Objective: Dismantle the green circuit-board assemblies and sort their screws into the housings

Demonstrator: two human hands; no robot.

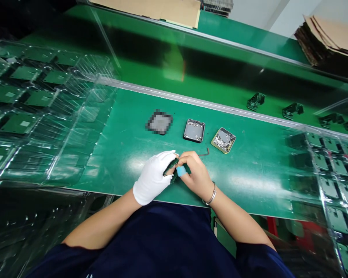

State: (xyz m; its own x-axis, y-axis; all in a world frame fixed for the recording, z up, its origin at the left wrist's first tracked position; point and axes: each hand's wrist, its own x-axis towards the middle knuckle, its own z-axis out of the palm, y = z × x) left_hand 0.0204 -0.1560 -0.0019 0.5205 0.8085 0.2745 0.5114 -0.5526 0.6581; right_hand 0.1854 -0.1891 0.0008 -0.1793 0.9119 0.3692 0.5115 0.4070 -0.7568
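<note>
My left hand, in a white glove with bare fingertips, is closed around a small green circuit board just above the bench's front edge. Bare except for a blue wrap on the thumb, my right hand pinches at the board's upper right side. Whatever lies between its fingertips is too small to make out. Behind my right hand lies an L-shaped hex key. Farther back sit a square grey metal housing and a second square housing with shiny small metal parts on it.
A blurred-out square item lies on the green bench. Clear plastic trays with green boards stand at left; another tray with grey-green pieces is at right. Several dark parts line the back ledge. Cardboard is stacked behind.
</note>
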